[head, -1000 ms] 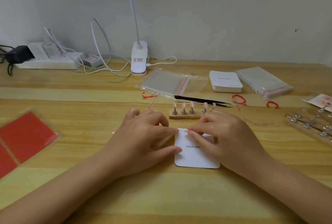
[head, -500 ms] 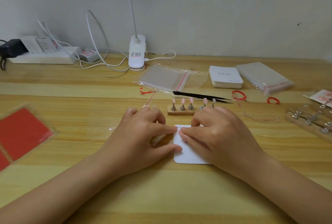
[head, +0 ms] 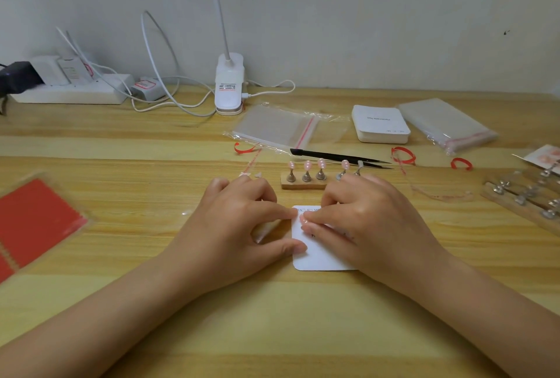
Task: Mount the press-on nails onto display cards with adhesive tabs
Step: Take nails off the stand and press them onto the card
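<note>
A: Card first. Where is it?
B: Your white display card (head: 321,259) lies flat on the bench (head: 151,195), front centre, between your two hands. Small print near its top edge, too small to read.

A: Left hand?
B: Your left hand (head: 236,226) sits at the card's left edge. Index fingertip touches the top left corner, thumb tip presses the left edge lower down. The other fingers (head: 251,189) are curled under. Cannot tell if they hold anything.

A: Right?
B: Your right hand (head: 363,223) lies over the card's right half. Index and middle fingertips are pressed flat on the card near its top left, almost meeting your left index. Looks like pressing, not pinching.

A: Nails?
B: Four pink press-on nails (head: 307,164) stand on metal pegs in a small wooden holder (head: 300,185), just behind your hands. A fifth peg beside them is partly hidden by your right knuckles.

A: Further out?
B: Black tweezers (head: 339,157) behind the holder. Clear zip bags (head: 278,127) behind those. A stack of white cards (head: 380,123) to the right, another bag pack (head: 445,123) beside it. Red curled strips (head: 401,154) lie near the tweezers' tip. More peg holders (head: 527,198) at far right. Red sheet (head: 33,226) in plastic at far left. Clip lamp (head: 229,86) and power strip (head: 69,92) along the wall.
</note>
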